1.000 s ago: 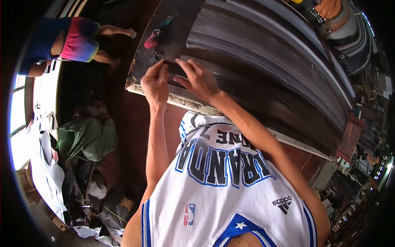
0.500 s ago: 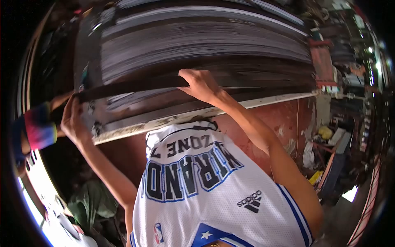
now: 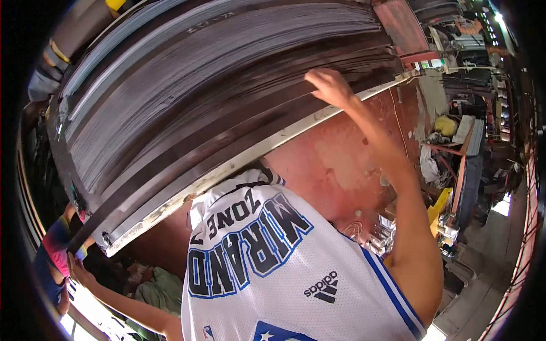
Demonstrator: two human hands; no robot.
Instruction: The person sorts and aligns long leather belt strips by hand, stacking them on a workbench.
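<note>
1. The right hand (image 3: 330,85) is up at the far right end of the table, arm stretched out, knuckles facing up.
2. Its fingers (image 3: 316,77) are bent down and closed on a long dark strip (image 3: 170,167), clamping it near its upper-right end. There is no open gap between fingers and strip.
3. The strip runs diagonally from the right hand down to the lower-left corner of the table. It sits just above and parallel to the white table edge (image 3: 284,135).
4. The left hand (image 3: 78,268) is low at the far left, past the table corner, at the lower-left end of the strip.
5. The left hand meets the strip's end, but that spot is small and dim at the frame edge. How far its fingers are closed cannot be told.
6. Behind the strip, a stack of dark sheets (image 3: 216,74) covers most of the tabletop, its layered edges showing as fine lines.
7. The strip lies on the near side of that stack, between the stack and the white edge.
8. Below the edge is a red panel (image 3: 330,165), scuffed and stained.
9. The person wears a white jersey (image 3: 273,267) with blue lettering, which fills the lower middle of the view.
10. Another person's pink and blue shorts (image 3: 57,241) show just beside the left hand.
11. A green cloth (image 3: 153,284) lies on the floor under the left arm.
12. The floor at far right is cluttered, including a yellow object (image 3: 446,125), well apart from both hands.
</note>
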